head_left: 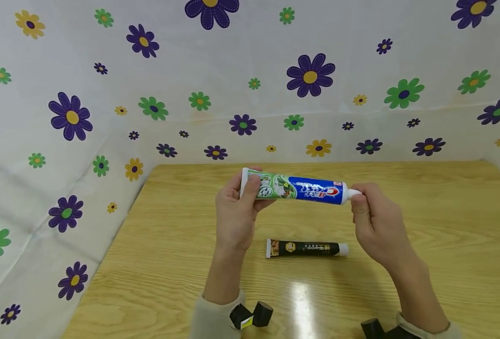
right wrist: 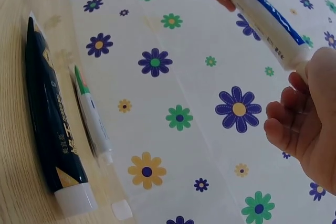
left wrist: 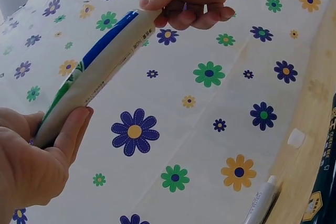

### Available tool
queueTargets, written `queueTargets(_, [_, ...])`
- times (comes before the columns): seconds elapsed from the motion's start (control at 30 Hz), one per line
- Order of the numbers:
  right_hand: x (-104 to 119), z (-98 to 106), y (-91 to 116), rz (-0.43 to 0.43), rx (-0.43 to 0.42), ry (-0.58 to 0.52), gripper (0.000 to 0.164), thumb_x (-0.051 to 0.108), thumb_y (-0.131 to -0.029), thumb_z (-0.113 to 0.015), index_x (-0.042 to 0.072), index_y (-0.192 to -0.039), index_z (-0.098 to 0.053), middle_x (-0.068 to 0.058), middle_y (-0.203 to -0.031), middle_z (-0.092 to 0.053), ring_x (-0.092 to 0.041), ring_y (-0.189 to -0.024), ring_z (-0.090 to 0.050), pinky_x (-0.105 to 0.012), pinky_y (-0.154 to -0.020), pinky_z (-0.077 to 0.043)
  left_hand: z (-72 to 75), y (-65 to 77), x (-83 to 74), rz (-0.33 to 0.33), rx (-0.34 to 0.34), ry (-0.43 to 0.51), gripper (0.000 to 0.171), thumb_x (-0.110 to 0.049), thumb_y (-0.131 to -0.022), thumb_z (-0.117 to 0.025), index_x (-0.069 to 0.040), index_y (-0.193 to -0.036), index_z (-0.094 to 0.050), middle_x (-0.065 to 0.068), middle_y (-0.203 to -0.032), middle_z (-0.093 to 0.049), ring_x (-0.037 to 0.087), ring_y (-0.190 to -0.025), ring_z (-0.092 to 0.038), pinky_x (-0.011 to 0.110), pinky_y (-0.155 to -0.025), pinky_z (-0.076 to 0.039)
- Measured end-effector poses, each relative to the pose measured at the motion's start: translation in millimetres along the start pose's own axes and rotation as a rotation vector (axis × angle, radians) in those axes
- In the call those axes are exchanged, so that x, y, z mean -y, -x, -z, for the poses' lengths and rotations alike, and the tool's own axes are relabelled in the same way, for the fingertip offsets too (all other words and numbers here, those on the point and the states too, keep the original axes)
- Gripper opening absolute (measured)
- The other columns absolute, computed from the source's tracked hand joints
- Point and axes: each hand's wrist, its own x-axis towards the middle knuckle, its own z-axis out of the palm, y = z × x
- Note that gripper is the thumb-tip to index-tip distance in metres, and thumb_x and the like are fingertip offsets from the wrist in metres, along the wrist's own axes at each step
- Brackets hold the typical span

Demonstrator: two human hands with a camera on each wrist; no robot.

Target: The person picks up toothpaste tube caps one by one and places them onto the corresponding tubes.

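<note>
A toothpaste tube, blue and green with a white crimped end, is held nearly level above the table. My left hand grips its green, crimped end, thumb on the printed face. At the other end, the fingers and thumb of my right hand pinch the narrow white tip and cover much of it. The right wrist view shows the tube's white side and the right hand curled at its tip. Below them, a black toothpaste tube with a white cap lies on the table.
Under everything is a wood-grain table. A flower-patterned cloth rises behind it and on the left. In the right wrist view, a smaller white and green tube lies beside the black one, near a small white piece.
</note>
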Motion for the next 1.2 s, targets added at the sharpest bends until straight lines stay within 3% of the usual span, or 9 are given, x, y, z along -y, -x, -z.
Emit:
queueTargets(0.17, [-1,2,1,-0.012,0.046,0.029,0.029,0.017,-0.109,-0.036,-0.005,-0.097,-0.053,0.007,-0.066,-0.036,-0.002,-0.054,-0.029,-0.017,-0.048,-0.026,-1.0,2.6,0.8,-0.083,0.018,-0.003,0.026,-0.005,-0.103,-0.052,0.013,-0.119,-0.06,0.013,-0.102,-0.07,0.023,-0.092,-0.071,0.035,-0.078,-0.059])
queueTargets(0.4, [-1,-2,1,-0.028,0.005,-0.163,0.028,0.009,-0.108,-0.034,-0.004,-0.089,-0.05,0.004,-0.059,-0.037,-0.004,-0.048,-0.031,-0.021,-0.041,-0.024,-3.8,5.8,5.3,-0.221,0.054,0.014,0.029,-0.008,-0.102,-0.056,0.014,-0.119,-0.059,0.015,-0.106,-0.073,0.029,-0.1,-0.071,0.037,-0.079,-0.058])
queueTargets(0.53, [2,-1,-1,-0.149,0.009,-0.254,0.028,0.007,-0.108,-0.031,-0.004,-0.088,-0.047,0.002,-0.057,-0.039,-0.009,-0.046,-0.034,-0.026,-0.038,-0.026,-6.9,5.6,10.4,-0.307,0.067,-0.026,0.034,-0.013,-0.1,-0.06,0.014,-0.12,-0.058,0.024,-0.11,-0.07,0.031,-0.101,-0.071,0.041,-0.079,-0.058])
queueTargets(0.7, [4,-1,-7,-0.41,0.016,-0.251,0.041,0.023,-0.11,-0.027,0.0,-0.081,-0.046,-0.001,-0.052,-0.04,-0.014,-0.042,-0.035,-0.03,-0.036,-0.027,-7.5,1.6,15.1,-0.369,0.093,-0.177,0.04,-0.021,-0.101,-0.059,0.013,-0.121,-0.059,0.032,-0.111,-0.067,0.031,-0.1,-0.071,0.042,-0.079,-0.058])
queueTargets(0.8, [-1,-3,-9,-0.572,0.016,-0.259,0.052,0.036,-0.11,-0.026,0.001,-0.075,-0.044,-0.002,-0.049,-0.04,-0.015,-0.04,-0.034,-0.03,-0.035,-0.028,-4.3,-2.2,17.7,-0.253,0.096,-0.328,0.035,-0.021,-0.105,-0.052,0.009,-0.12,-0.061,0.027,-0.106,-0.069,0.026,-0.09,-0.073,0.038,-0.074,-0.06])
queueTargets(0.9, [-12,-6,-8,-0.691,0.051,-0.254,0.055,0.043,-0.108,-0.028,0.001,-0.077,-0.043,-0.003,-0.052,-0.041,-0.014,-0.041,-0.036,-0.029,-0.037,-0.031,2.0,-7.3,24.1,-0.02,0.093,-0.44,0.03,-0.017,-0.107,-0.045,0.005,-0.112,-0.064,0.021,-0.095,-0.069,0.021,-0.075,-0.071,0.034,-0.067,-0.061])
queueTargets(1.0, [-23,-6,-4,-0.751,0.148,-0.203,0.054,0.047,-0.107,-0.03,0.0,-0.088,-0.049,-0.003,-0.054,-0.042,-0.014,-0.042,-0.04,-0.029,-0.04,-0.035,10.3,-12.1,33.8,0.169,0.102,-0.491,0.028,-0.013,-0.108,-0.042,0.002,-0.088,-0.055,0.015,-0.079,-0.057,0.022,-0.071,-0.068,0.033,-0.069,-0.061])
queueTargets(1.1, [-32,-6,-1,-0.777,0.265,-0.165,0.056,0.049,-0.106,-0.032,-0.002,-0.1,-0.054,-0.003,-0.055,-0.043,-0.016,-0.044,-0.042,-0.03,-0.042,-0.037,17.4,-15.1,41.9,0.259,0.128,-0.564,0.027,-0.011,-0.107,-0.041,-0.004,-0.081,-0.042,0.007,-0.075,-0.042,0.027,-0.078,-0.07,0.034,-0.074,-0.06])
queueTargets(1.2, [-40,-6,1,-0.781,0.375,-0.13,0.06,0.049,-0.106,-0.033,-0.005,-0.107,-0.058,-0.002,-0.057,-0.043,-0.016,-0.048,-0.042,-0.031,-0.045,-0.036,24.0,-16.6,47.9,0.308,0.161,-0.634,0.018,-0.009,-0.106,-0.044,0.001,-0.093,-0.051,0.012,-0.082,-0.053,0.035,-0.085,-0.07,0.037,-0.077,-0.06])
